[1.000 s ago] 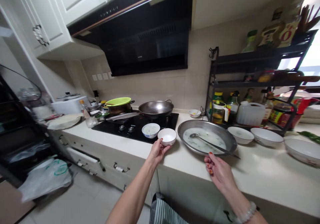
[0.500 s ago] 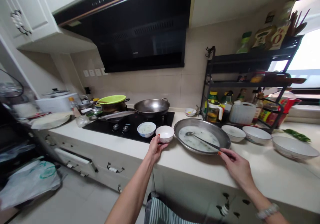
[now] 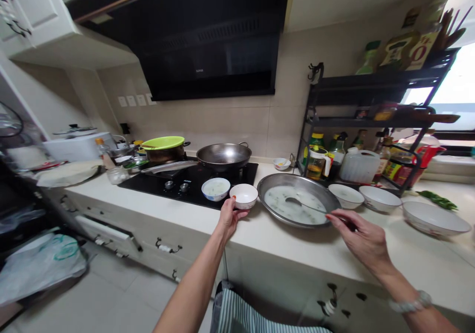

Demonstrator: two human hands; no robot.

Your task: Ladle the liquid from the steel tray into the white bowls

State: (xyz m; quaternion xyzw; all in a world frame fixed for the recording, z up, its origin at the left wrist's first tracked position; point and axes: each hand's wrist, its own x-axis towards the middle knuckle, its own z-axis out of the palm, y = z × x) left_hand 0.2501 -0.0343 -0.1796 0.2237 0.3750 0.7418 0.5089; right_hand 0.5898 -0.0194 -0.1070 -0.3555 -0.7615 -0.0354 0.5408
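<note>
With thumb on the rim and fingers below, my left hand grips a small white bowl at the counter's front, beside the stove. My right hand is closed round the handle of a metal ladle. The ladle's head is partly sunk in a milky white liquid with green bits, inside a wide steel basin. Left of the held bowl stands a blue-rimmed bowl containing a similar pale liquid.
A wok and a pot with a lime-green cover sit on the black stove. Right of the basin stand several white bowls, before a black rack of bottles. Green leaves lie behind.
The ladle's head has moved right and deeper into the liquid. My right hand has shifted right and turned. My left hand stays on the bowl; the view has shifted slightly.
</note>
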